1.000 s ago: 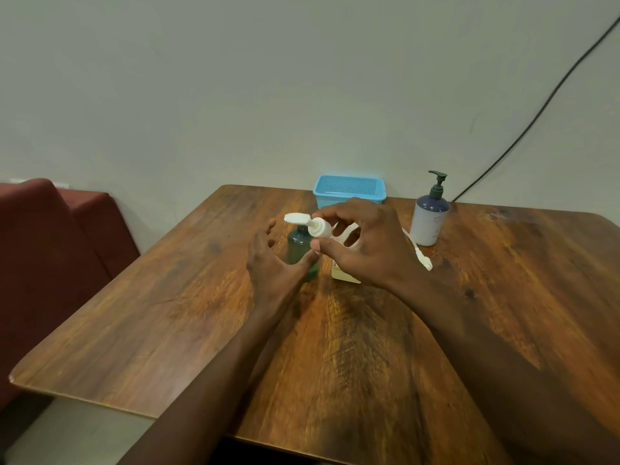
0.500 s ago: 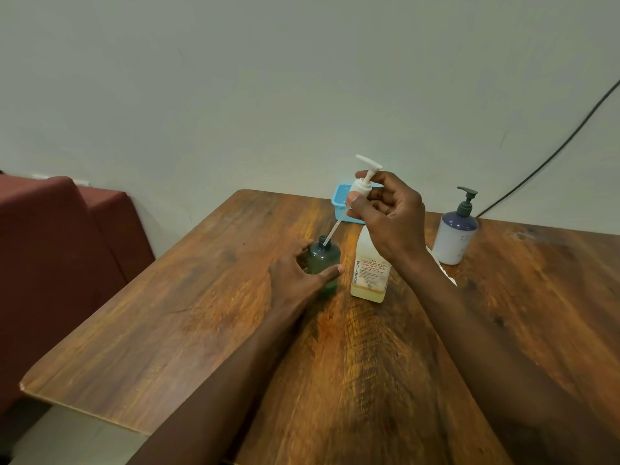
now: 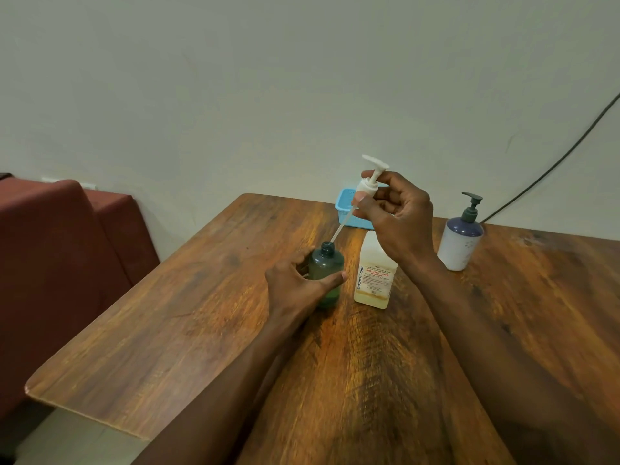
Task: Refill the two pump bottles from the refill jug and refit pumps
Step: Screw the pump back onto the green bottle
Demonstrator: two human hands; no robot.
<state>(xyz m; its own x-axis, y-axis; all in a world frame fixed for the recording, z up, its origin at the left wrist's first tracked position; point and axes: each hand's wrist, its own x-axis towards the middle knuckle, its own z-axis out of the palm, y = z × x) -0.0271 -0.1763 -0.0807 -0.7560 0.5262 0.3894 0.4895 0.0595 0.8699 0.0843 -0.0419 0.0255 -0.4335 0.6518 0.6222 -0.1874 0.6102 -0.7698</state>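
- Centre of the frame: the green bottle (image 3: 327,275) stands upright on the wooden worktop (image 3: 201,330) with its neck open. The left hand (image 3: 295,283) grips its body, fingers behind and thumb across the front.
- Above it, the right hand (image 3: 399,219) holds the white pump (image 3: 370,181) by its collar, fingers pinched narrow round it. The dip tube slants down to the left, its tip at the bottle's mouth.
- Just right of the green bottle stands the refill jug (image 3: 374,276) of pale yellow liquid. Its label reads "BIOCHEK CHG" in red across and in black up the side; the finer print is too small to read.
- Right of centre, a white bottle (image 3: 458,250) carries a dark pump; its faint markings are unreadable.
- A blue basket (image 3: 345,209) sits behind the right hand.
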